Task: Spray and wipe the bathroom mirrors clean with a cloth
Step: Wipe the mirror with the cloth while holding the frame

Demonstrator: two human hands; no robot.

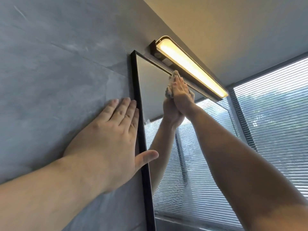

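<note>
Presses cloth (168, 91) flat against mirror (153, 90) just under its top edge with right hand (180, 94), grip straight-fingered; braces left hand (106, 140), flat and empty, beside mirror's left side; leaves its lower part misted, nearest right hand.

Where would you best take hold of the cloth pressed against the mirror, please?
I would pinch the cloth at its bunched fold left of the right hand, coming from the left: that part bulges free of the mirror, while the rest lies under the fingers.
</note>
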